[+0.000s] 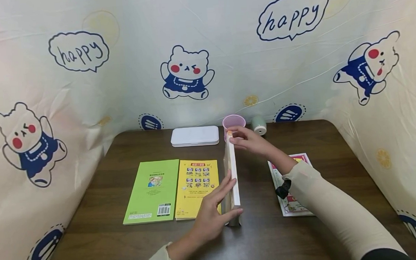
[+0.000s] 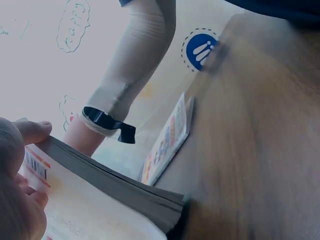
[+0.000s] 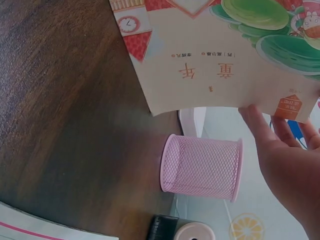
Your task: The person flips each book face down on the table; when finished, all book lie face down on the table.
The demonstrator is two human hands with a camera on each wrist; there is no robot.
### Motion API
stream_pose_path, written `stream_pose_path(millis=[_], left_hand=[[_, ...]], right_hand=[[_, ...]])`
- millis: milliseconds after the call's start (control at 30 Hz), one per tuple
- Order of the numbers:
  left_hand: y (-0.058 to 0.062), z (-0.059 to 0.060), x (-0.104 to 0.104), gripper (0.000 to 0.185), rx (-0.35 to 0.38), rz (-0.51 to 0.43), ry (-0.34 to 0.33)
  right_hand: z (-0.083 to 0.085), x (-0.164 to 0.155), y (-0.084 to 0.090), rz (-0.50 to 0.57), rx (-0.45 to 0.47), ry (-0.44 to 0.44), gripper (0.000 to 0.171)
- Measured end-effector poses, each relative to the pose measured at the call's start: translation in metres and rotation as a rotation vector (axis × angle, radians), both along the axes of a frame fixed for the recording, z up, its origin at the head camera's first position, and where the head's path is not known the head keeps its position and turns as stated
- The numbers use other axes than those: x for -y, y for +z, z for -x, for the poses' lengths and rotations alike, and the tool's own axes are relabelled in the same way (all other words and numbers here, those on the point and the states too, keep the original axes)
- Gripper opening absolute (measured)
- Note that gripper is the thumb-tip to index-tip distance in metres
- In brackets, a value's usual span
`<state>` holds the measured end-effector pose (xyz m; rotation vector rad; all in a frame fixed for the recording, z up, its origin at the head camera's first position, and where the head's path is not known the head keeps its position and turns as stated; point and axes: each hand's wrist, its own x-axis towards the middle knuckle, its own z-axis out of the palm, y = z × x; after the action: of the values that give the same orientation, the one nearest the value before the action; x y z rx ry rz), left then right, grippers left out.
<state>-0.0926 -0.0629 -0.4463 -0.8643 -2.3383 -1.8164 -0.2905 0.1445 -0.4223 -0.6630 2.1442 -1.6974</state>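
Observation:
A book [image 1: 233, 172] stands on edge in the middle of the table, seen almost edge-on in the head view. My left hand [image 1: 212, 214] grips its near part, fingers along the left cover and thumb across the near edge. In the left wrist view the grey page edges [image 2: 115, 175] and a pale cover with a barcode [image 2: 37, 167] show. My right hand [image 1: 251, 141] holds the far top corner. The right wrist view shows the illustrated cover [image 3: 200, 82], with red Chinese characters and green dishes, and fingertips right at its edge.
Left of the book lie a green book [image 1: 152, 191] and a yellow one [image 1: 197, 189]. A white case [image 1: 195, 136], a pink mesh pen holder [image 3: 202, 167] and a small green cylindrical object [image 1: 258, 125] are at the back. Under the right forearm lies a pink-and-white booklet [image 1: 286, 208].

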Motion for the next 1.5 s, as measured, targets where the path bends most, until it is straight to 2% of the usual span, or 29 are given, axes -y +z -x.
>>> stream_pose_path(millis=[267, 433, 567, 667, 767, 867, 967, 1067, 1300, 1500], left_hand=[[0.004, -0.001, -0.002, 0.077, -0.05, 0.033, -0.008], [0.0, -0.001, -0.009, 0.082, -0.058, 0.047, -0.015], [-0.007, 0.0, -0.016, 0.094, -0.057, 0.08, 0.014], [-0.012, 0.002, -0.021, 0.1, -0.018, 0.123, 0.061], [-0.017, 0.004, -0.024, 0.101, 0.076, 0.179, 0.092], [-0.022, 0.007, -0.026, 0.102, 0.17, 0.227, 0.088], [-0.027, 0.011, -0.029, 0.104, 0.219, 0.242, 0.062], [-0.031, 0.014, -0.031, 0.105, 0.234, 0.247, 0.046], [-0.034, 0.014, -0.033, 0.102, 0.208, 0.28, 0.058], [-0.038, 0.015, -0.032, 0.104, 0.18, 0.304, 0.06]], right_hand=[[-0.002, -0.008, -0.004, 0.059, 0.065, 0.011, 0.055], [-0.005, -0.019, -0.009, 0.072, 0.092, 0.013, 0.057], [-0.007, -0.029, -0.01, 0.066, 0.101, 0.025, 0.059], [-0.007, -0.035, -0.011, 0.053, 0.096, 0.036, 0.061], [-0.005, -0.04, -0.013, 0.05, 0.09, 0.044, 0.062], [-0.004, -0.044, -0.015, 0.048, 0.075, 0.047, 0.063], [-0.003, -0.047, -0.017, 0.051, 0.056, 0.052, 0.064], [-0.003, -0.05, -0.02, 0.045, 0.043, 0.043, 0.065], [-0.006, -0.057, -0.023, -0.011, 0.017, -0.019, 0.065], [-0.006, -0.063, -0.027, -0.081, -0.034, -0.025, 0.061]])
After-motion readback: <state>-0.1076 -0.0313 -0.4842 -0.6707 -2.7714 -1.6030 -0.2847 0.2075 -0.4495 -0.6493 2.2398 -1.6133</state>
